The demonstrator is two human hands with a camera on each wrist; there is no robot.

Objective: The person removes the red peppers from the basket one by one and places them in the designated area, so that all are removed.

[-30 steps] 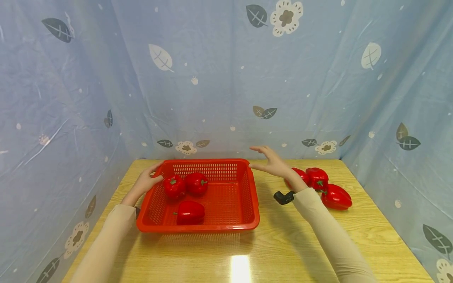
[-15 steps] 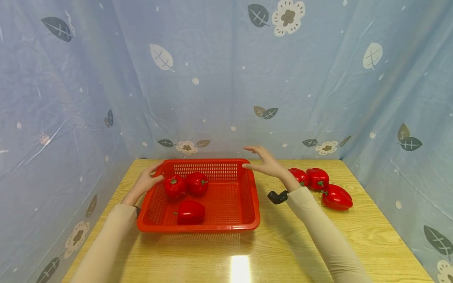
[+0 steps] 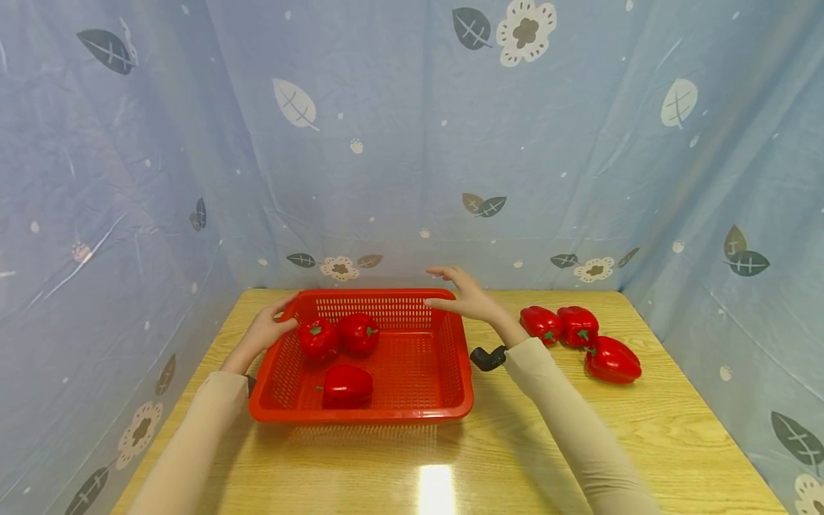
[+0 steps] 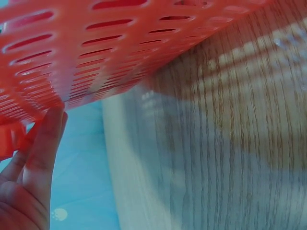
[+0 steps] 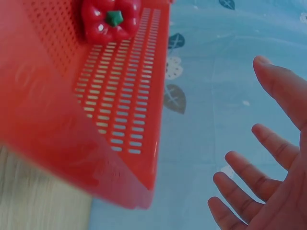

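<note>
A red plastic basket (image 3: 412,415) with slotted walls stands on the table. At its left side my left hand (image 3: 262,332) holds the rim, and in the left wrist view its fingers (image 4: 43,148) lie against the outer wall. Above the basket's right rim hovers my right hand (image 3: 466,299), fingers spread and holding nothing. Inside the basket are three red bell peppers: one at back left (image 3: 318,340), a second bell pepper (image 3: 357,334) beside it, and a third bell pepper (image 3: 347,387) lying on its side near the front.
Three more red bell peppers sit right of the basket: one bell pepper (image 3: 541,325), a bell pepper (image 3: 578,326) beside it, and a bell pepper (image 3: 613,360) nearer. The wooden table (image 3: 579,443) meets a blue patterned curtain (image 3: 386,179) at the back and sides.
My right hand has moved left, away from the peppers on the right and over the basket's right rim. The left hand and the basket have stayed put.
</note>
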